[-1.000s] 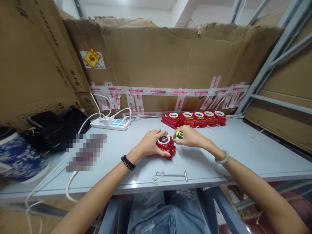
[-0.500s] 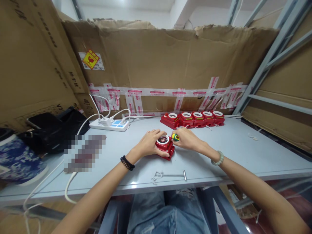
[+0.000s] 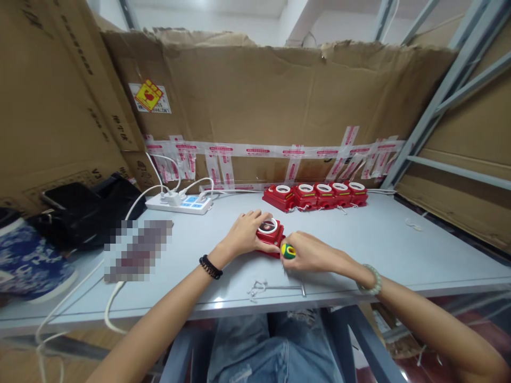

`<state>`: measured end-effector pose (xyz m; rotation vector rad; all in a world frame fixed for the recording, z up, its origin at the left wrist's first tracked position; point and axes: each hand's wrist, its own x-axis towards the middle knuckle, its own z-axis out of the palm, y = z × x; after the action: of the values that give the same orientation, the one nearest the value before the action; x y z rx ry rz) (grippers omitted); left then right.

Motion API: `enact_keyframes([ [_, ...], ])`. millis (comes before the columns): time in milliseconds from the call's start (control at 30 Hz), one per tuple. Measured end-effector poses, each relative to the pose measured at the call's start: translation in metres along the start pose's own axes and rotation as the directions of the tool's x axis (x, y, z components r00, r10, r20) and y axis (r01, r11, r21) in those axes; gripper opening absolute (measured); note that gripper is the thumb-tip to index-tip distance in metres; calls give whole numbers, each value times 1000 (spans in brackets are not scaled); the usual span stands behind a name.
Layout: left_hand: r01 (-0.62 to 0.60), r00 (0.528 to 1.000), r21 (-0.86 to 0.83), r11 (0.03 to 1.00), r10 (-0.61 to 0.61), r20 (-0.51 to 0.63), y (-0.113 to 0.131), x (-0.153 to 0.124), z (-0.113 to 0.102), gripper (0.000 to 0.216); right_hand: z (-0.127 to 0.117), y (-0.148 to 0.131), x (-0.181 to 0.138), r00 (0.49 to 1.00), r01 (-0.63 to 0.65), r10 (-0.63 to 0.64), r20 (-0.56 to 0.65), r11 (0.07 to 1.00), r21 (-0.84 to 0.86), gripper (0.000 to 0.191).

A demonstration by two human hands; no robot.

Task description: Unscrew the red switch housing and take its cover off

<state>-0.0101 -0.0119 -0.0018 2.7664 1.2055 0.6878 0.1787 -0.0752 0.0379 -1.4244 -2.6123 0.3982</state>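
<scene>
A red housing with a white ring [image 3: 266, 226] and a dark round face lies on the table in front of me. My left hand [image 3: 248, 234] grips it from the left, thumb along its near side and fingers over the far side. In my right fist [image 3: 305, 252] is a screwdriver [image 3: 288, 251] with a yellow-and-green handle, held at the housing's near right corner. Its shaft and tip are hidden, so contact with a screw cannot be made out. Nearer me lies a metal T-handle tool [image 3: 284, 288], with small white ties [image 3: 257, 287] at its left end.
Several similar red housings [image 3: 315, 198] stand in a row at the back. A white power strip [image 3: 179, 204] with plugged-in cables is at back left. A black bag [image 3: 91, 213] and blue patterned object [image 3: 32, 260] occupy the left. Tall cardboard [image 3: 259, 96] walls the rear.
My right hand has moved toward me with the screwdriver, from the housing's upper right side to its near right corner. My left hand stays on the housing, with little movement.
</scene>
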Motion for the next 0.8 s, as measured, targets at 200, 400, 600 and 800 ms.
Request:
enact_keyframes([
  [200,30,999,62,998,-31,14,2,-3,-5,70,6,6,-3,1000,20,-19,-6,993,115,14],
  [400,36,998,84,996,-39,42,-7,-8,-8,73,-34,-9,13,705,350,185,-684,749,563,27],
  [600,16,998,9,1000,-17,64,-9,-8,-9,74,-40,-17,51,470,682,331,-818,452,575,32],
  [800,4,998,2,1000,-4,59,-9,-7,-9,72,-26,-7,66,489,662,386,-782,419,621,33],
])
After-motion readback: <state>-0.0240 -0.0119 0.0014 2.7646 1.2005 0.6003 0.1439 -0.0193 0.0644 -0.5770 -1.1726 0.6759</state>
